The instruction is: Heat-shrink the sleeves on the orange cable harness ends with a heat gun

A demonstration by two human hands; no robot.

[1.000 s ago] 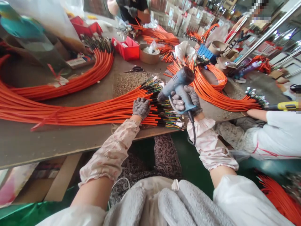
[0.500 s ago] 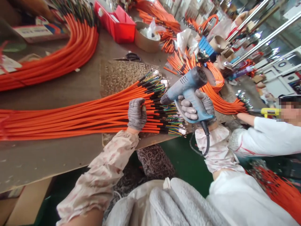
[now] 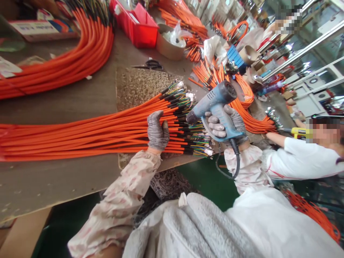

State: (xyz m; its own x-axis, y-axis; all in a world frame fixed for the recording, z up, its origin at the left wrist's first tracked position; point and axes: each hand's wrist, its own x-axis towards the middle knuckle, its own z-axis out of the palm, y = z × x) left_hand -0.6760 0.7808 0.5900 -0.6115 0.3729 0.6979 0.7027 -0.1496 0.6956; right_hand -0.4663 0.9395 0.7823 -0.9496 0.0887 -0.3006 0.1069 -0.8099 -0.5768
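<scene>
My right hand (image 3: 233, 123), in a grey glove, is wrapped round the handle of a blue heat gun (image 3: 215, 100). The gun's dark nozzle points left and down at the black sleeves on the cable ends (image 3: 178, 114). A broad bundle of orange cables (image 3: 88, 136) runs in from the left, with thin coloured wires and white connectors (image 3: 208, 152) at its right end. Over the cables, just left of the black sleeves, lies my gloved left hand (image 3: 158, 130). Its thumb stands apart from the fingers, with orange cable showing in the gap.
A worn board (image 3: 142, 86) lies under the cable ends, with scissors (image 3: 153, 65) behind it. Farther back are a red bin (image 3: 145, 30), a cardboard ring (image 3: 170, 46) and more orange cables (image 3: 247, 118). At right, a co-worker (image 3: 298, 154) is near a yellow tool (image 3: 301, 132).
My left thumb and fingers have parted, after being close together on the cables. The heat gun sits slightly lower and farther right in view. The camera view has shifted a little.
</scene>
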